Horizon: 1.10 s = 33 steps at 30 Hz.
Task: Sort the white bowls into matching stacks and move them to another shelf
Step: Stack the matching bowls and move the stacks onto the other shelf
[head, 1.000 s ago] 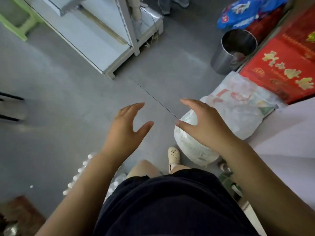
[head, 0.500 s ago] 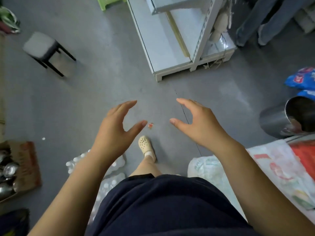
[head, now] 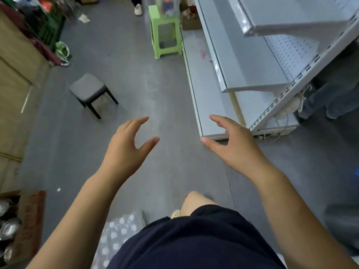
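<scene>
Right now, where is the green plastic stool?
The green plastic stool stands at the top centre of the head view, just left of the white metal shelving unit and beyond the grey padded stool.

Both hands hang over the grey floor (head: 159,90), holding nothing. The left hand (head: 126,150) and right hand (head: 235,146) have loosely spread fingers, thumbs turned toward each other. A white shelf (head: 242,61) stands far right, a grey stool (head: 88,90) far left, and a green stool (head: 165,30) beyond.
</scene>
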Tool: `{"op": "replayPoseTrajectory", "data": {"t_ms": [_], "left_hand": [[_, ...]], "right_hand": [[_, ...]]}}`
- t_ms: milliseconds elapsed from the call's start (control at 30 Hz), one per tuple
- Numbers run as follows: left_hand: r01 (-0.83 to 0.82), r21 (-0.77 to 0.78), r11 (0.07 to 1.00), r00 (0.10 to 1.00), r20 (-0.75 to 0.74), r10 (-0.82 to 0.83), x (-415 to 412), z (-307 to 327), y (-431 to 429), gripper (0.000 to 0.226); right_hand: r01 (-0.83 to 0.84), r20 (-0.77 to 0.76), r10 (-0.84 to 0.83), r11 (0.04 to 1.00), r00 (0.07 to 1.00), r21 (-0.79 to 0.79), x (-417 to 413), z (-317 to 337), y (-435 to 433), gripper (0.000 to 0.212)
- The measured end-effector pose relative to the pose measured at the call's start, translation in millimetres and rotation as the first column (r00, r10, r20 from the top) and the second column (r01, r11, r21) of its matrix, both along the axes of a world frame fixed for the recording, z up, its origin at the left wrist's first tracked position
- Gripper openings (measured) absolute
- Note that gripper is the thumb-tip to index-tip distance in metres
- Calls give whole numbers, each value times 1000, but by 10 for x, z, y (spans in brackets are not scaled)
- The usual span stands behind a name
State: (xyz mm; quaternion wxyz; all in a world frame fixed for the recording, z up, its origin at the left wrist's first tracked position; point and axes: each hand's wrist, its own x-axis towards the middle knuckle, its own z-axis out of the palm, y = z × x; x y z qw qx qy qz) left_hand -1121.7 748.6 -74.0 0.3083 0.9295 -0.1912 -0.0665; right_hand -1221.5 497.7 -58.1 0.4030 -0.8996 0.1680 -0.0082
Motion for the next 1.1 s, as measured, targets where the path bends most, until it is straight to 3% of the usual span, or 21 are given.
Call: {"op": "replayPoseTrajectory", "data": {"t_ms": [600,833,1100], "left_hand": [[1,-139,990,985,168,23,3362,623,-1600,71],[117,-166,979,978,190,-85,4443,754,-2285,70],[367,-164,915,911,262,-319,6006,911,-3077,68]], "right_hand": [[-58,133,68,995,989,-80,3504,525,-1449,80],[40,132,-34,998,991,-46,4402,662,-1917,78],[348,189,-341,937,921,-5,5254,673,-2460,76]]}}
